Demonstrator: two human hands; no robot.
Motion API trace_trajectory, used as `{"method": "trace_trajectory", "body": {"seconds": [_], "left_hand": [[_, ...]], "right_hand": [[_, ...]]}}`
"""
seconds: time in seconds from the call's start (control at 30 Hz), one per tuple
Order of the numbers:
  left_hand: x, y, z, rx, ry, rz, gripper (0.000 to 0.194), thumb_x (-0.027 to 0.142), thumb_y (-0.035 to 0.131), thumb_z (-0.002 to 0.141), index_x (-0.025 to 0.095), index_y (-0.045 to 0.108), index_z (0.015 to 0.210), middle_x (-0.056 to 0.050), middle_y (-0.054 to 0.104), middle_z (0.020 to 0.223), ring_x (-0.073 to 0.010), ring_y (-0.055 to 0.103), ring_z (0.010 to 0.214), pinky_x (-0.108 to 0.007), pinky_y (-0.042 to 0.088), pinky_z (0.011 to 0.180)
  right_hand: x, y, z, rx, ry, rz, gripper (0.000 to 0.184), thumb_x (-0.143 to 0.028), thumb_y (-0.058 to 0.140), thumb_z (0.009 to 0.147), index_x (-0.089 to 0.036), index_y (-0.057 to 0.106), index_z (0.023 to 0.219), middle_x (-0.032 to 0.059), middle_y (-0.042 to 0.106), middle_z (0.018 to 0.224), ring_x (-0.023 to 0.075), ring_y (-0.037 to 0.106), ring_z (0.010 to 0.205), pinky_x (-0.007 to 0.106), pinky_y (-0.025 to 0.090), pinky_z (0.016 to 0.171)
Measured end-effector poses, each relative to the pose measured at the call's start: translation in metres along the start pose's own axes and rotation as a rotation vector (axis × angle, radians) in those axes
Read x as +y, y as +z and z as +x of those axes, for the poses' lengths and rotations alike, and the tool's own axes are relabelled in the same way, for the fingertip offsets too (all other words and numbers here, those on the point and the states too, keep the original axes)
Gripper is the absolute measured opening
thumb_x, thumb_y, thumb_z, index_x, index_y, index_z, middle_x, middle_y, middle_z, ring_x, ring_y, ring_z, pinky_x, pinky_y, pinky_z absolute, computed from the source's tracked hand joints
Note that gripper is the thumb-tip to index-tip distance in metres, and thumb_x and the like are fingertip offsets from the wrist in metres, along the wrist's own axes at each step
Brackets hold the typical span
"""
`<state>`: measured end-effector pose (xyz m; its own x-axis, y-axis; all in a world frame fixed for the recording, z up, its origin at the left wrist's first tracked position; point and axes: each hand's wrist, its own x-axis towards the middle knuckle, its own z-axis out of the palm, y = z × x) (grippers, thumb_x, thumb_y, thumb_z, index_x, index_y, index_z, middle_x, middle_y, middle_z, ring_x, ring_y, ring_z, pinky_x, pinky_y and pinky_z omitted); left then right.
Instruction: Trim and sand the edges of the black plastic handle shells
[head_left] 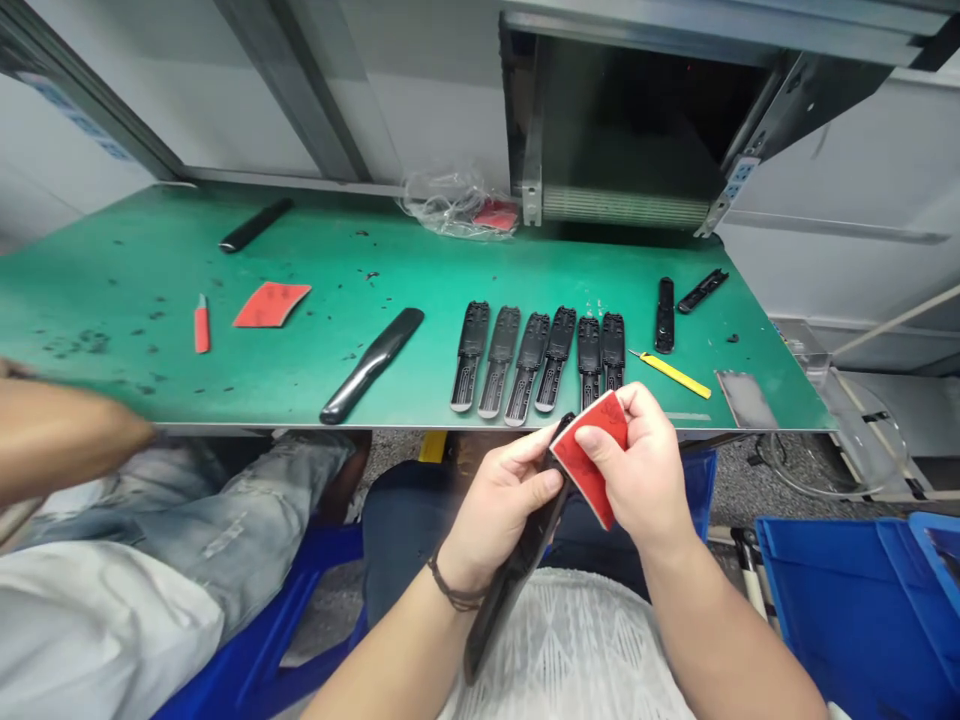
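Head view: a person's left hand [499, 505] grips a black part [525, 555], its near end shadowed; the right hand [637, 465] pinches a red pad [592, 460], fingers partly hidden.

1. Green desk [427, 275] before pale wall panels [420, 90] and grey metal posts [296, 90].
2. Dark, metal-framed opening [637, 120] at the desk's back.
3. Speckled grey floor [724, 490] below.
4. Blue stool [262, 640] left, blue bin [847, 600] right.

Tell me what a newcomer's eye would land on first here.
Probably the bright red sheet in the right hand, by the long dark part in the left hand. Next, the six black pieces lined up on the green table beyond the hands, with a yellow-handled tool to their right.
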<state>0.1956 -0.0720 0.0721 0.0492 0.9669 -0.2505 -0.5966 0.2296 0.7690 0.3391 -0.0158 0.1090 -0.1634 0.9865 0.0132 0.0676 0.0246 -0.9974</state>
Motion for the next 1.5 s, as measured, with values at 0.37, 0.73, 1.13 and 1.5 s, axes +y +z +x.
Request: {"method": "trace_trajectory", "body": {"seconds": [0.37,0.73,1.13,1.5], "left_hand": [[0.016,-0.017,0.032,0.185,0.092,-0.101,0.052,0.031,0.093,0.077,0.021,0.077,0.125,0.004,0.059,0.066,-0.008,0.05,0.047,-0.019,0.044,0.046],[0.051,-0.07,0.053,0.562,0.312,-0.062,0.024,0.019,0.079,0.085,0.018,0.075,0.108,0.003,0.06,0.071,-0.0068,0.053,0.049,-0.015,0.044,0.046],[0.118,-0.135,0.173,0.723,0.383,1.469,0.043,0.013,0.062,0.094,0.008,0.072,0.136,-0.02,0.074,0.131,-0.033,0.066,0.126,-0.044,0.047,0.113],[0.139,-0.151,0.134,0.864,0.088,1.752,0.031,0.018,0.069,0.088,0.005,0.069,0.117,-0.033,0.065,0.125,-0.0495,0.059,0.127,-0.062,0.045,0.107]], "right_hand": [[0.026,0.033,-0.043,-0.299,0.109,-0.244,0.044,-0.039,0.085,0.078,-0.026,0.044,0.08,-0.0082,0.054,0.07,0.012,0.047,0.062,0.026,0.038,0.059],[0.076,0.024,-0.086,-0.509,-0.151,-0.742,0.047,-0.043,0.086,0.081,-0.027,0.042,0.085,-0.0048,0.063,0.068,0.0177,0.06,0.059,0.029,0.03,0.058],[0.111,-0.027,-0.073,-0.356,-0.113,-0.753,0.039,-0.041,0.078,0.086,-0.029,0.041,0.085,-0.0072,0.059,0.068,0.0169,0.056,0.059,0.028,0.041,0.06],[0.14,-0.062,-0.077,-0.306,0.027,-0.725,0.035,-0.045,0.072,0.088,-0.028,0.042,0.084,-0.0052,0.06,0.067,0.0183,0.057,0.06,0.03,0.046,0.062]]}}
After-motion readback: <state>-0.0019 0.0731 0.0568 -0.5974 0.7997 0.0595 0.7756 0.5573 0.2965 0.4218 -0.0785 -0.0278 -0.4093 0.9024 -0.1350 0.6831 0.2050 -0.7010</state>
